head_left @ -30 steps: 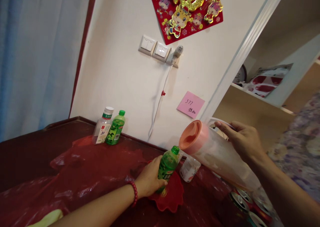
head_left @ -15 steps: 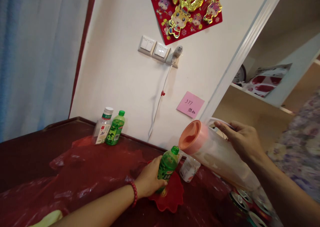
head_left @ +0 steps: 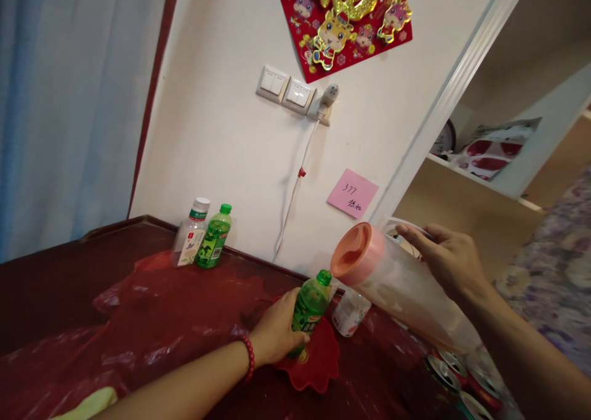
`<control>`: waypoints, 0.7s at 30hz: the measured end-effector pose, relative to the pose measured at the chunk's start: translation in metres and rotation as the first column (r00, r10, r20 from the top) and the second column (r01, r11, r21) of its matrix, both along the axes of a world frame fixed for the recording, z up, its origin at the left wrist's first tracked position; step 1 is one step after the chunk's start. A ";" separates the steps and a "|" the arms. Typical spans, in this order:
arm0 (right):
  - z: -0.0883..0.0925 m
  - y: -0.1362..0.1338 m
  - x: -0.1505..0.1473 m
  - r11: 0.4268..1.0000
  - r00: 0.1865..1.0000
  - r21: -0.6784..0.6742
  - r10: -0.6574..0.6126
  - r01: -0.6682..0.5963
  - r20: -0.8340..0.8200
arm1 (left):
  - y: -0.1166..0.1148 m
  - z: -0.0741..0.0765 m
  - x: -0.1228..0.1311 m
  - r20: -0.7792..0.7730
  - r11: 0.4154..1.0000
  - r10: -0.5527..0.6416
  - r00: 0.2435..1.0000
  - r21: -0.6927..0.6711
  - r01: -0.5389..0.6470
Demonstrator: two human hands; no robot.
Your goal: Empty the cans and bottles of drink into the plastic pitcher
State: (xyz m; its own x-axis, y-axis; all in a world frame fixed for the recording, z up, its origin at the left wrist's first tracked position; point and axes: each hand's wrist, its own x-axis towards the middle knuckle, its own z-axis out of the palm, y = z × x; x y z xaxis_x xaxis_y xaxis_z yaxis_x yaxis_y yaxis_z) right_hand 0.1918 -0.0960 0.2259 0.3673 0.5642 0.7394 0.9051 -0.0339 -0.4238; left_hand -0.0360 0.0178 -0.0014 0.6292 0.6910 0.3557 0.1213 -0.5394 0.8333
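My left hand (head_left: 279, 331), with a red bead bracelet at the wrist, is wrapped round a green plastic bottle (head_left: 311, 303). The bottle leans slightly right over a red scalloped plate (head_left: 323, 358). My right hand (head_left: 447, 260) grips the handle of a translucent pitcher (head_left: 406, 290) with a coral lid (head_left: 353, 257). The pitcher is tipped left, its lid's edge close by the bottle's mouth. Some liquid shows inside the pitcher. Whether a stream runs between the two is too small to tell.
A clear white-capped bottle (head_left: 190, 238) and another green bottle (head_left: 215, 235) stand by the wall. Behind the pitcher is a white patterned cup (head_left: 351, 314). Several cans (head_left: 443, 374) stand at lower right. Red plastic film (head_left: 175, 309) covers the dark table (head_left: 46, 290).
Almost nothing differs. Both hands, the bottle and the pitcher keep their places; the whole view has shifted by a few pixels.
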 end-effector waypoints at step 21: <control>0.000 0.001 0.000 1.000 1.000 -0.008 -0.002 0.002 0.021 | 0.000 0.003 0.000 -0.012 1.000 0.000 1.000 -0.004 0.000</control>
State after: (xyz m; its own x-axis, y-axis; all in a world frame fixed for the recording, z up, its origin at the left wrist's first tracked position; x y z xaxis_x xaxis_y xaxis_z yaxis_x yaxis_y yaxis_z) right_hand 0.1914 -0.0953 0.2263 0.3534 0.5693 0.7423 0.9136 -0.0394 -0.4047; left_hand -0.0364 0.0182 0.0019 0.6336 0.6925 0.3450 0.1315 -0.5359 0.8340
